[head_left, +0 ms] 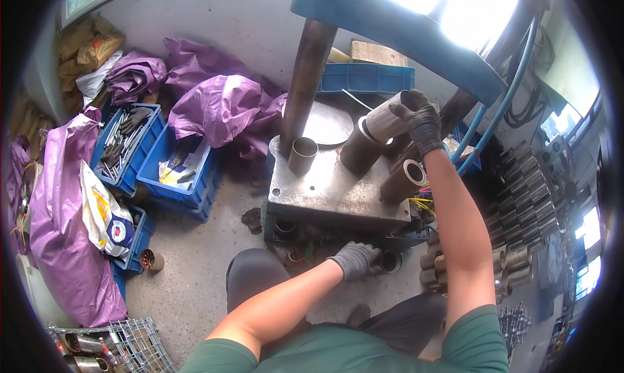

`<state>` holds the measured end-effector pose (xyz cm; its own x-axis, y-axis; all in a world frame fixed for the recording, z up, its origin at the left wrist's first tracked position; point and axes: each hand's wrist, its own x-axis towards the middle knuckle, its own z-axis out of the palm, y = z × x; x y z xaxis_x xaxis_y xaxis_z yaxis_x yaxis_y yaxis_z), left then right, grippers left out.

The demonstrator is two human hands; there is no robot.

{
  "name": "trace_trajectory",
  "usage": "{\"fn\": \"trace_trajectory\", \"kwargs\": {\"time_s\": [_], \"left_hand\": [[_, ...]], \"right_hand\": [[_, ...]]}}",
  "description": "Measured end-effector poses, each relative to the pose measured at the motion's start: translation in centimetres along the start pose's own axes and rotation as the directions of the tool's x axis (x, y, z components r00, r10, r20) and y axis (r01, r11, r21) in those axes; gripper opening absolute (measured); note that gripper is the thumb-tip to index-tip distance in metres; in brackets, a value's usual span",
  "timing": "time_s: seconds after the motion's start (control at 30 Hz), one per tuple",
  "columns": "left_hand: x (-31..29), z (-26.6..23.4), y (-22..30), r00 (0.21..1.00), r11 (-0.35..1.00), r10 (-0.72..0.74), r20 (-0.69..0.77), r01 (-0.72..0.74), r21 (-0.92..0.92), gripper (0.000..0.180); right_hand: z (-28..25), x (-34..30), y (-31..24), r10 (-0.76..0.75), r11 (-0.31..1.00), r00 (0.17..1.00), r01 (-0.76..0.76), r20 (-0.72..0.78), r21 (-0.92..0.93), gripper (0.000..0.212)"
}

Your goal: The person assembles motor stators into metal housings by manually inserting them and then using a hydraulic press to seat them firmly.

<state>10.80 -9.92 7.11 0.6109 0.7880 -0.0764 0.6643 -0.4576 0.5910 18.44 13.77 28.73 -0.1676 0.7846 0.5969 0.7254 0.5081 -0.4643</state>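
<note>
My right hand (424, 123), in a grey knit glove, is closed round the upper end of a grey metal sleeve (385, 118). The sleeve tilts over a dark upright cylinder (359, 153) on the steel press table (305, 197). Below the table's front edge my left hand (356, 260), gloved too, has its fingers curled against the side of a dark metal tube (391, 262); its grip is partly hidden. An open metal sleeve (303, 155) stands at the table's left, and a thick-walled tube (404, 180) leans at its right.
A steel column (309, 80) and a blue press beam (396, 28) rise over the table. Blue hoses (497, 106) hang at the right, near stacked metal tubes (526, 191). Blue crates (175, 178) and purple sacks (218, 110) crowd the left. A wire basket (140, 344) sits lower left.
</note>
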Motion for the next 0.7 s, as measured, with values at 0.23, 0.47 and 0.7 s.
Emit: {"fn": "trace_trajectory", "kwargs": {"time_s": [0.23, 0.47, 0.7], "left_hand": [[-0.9, 0.7, 0.7, 0.992, 0.987, 0.099, 0.081, -0.087, -0.137, 0.051], [0.6, 4.1, 0.4, 0.957, 0.890, 0.222, -0.185, -0.276, -0.362, 0.051], [0.9, 4.0, 0.9, 0.959, 0.899, 0.176, -0.223, -0.249, -0.360, 0.049]], "right_hand": [[1.8, 4.1, 0.5, 0.118, 0.963, 0.957, -0.046, 0.264, -0.265, 0.078], [2.8, 6.1, -2.9, 0.168, 0.931, 0.903, -0.014, 0.395, -0.364, 0.067], [2.1, 5.3, -5.6, 0.265, 0.871, 0.889, -0.056, 0.372, -0.487, 0.063]]}}
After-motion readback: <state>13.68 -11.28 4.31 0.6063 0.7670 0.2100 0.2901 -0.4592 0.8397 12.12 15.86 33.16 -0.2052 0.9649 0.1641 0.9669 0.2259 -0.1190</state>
